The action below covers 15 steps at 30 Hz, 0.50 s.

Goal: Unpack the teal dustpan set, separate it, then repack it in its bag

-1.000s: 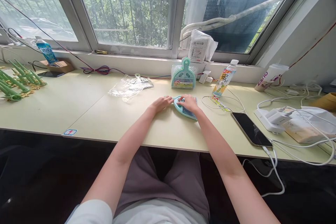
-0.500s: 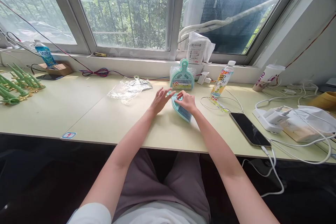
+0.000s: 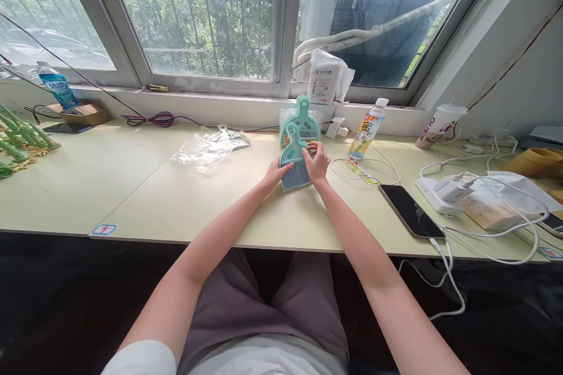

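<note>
A small teal hand brush (image 3: 294,158) with blue-grey bristles stands upright above the desk, handle up. My left hand (image 3: 274,175) grips its lower left side by the bristles. My right hand (image 3: 315,162) holds its right side. Just behind the brush, a packaged teal dustpan set (image 3: 303,118) leans against the window ledge. An empty clear plastic wrapper (image 3: 210,147) lies on the desk to the left.
A drink bottle (image 3: 365,130), a black phone (image 3: 411,210), a white charger with cables (image 3: 443,190), a cup (image 3: 438,126) and a white bag (image 3: 505,193) sit on the right. Green plastic pieces (image 3: 20,137) and a blue bottle (image 3: 57,85) are far left. The desk edge (image 3: 176,236) runs near my lap.
The brush lay flat on the desk under my hands a second ago. Both hands have lifted it and turned it upright, closer to the packaged set.
</note>
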Each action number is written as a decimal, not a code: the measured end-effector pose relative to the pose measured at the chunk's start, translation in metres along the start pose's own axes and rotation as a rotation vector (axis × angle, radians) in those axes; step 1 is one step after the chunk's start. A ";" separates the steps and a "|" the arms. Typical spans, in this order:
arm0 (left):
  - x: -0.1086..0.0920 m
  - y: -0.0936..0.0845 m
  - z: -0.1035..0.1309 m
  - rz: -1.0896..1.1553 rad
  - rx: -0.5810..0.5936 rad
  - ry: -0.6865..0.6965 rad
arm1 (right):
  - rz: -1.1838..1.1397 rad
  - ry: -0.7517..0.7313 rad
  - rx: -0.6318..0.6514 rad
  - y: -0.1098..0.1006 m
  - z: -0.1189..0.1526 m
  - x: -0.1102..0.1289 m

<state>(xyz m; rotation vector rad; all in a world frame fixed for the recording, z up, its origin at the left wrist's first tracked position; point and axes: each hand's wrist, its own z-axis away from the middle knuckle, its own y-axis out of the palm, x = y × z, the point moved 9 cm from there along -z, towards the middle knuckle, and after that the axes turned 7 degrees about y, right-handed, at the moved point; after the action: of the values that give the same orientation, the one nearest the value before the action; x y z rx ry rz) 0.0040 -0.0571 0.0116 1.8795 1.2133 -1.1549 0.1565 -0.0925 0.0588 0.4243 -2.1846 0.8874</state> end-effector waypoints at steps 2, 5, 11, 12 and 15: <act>0.002 -0.014 -0.003 0.037 -0.049 -0.055 | 0.117 0.063 -0.063 -0.009 -0.011 -0.020; 0.008 -0.037 -0.008 0.044 -0.164 -0.129 | 0.360 0.198 -0.111 -0.026 -0.026 -0.062; 0.019 -0.063 -0.011 0.022 -0.333 -0.154 | 0.640 0.446 0.060 -0.035 -0.035 -0.136; 0.020 -0.064 -0.010 0.028 -0.341 -0.157 | 0.655 0.446 0.099 -0.032 -0.035 -0.139; 0.023 -0.065 -0.010 0.060 -0.343 -0.162 | 0.689 0.371 0.170 -0.023 -0.036 -0.133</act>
<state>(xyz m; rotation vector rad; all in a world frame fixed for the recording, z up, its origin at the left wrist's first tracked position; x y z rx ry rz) -0.0475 -0.0144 -0.0075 1.5264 1.1724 -0.9751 0.2775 -0.0794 -0.0098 -0.4249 -1.9160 1.3924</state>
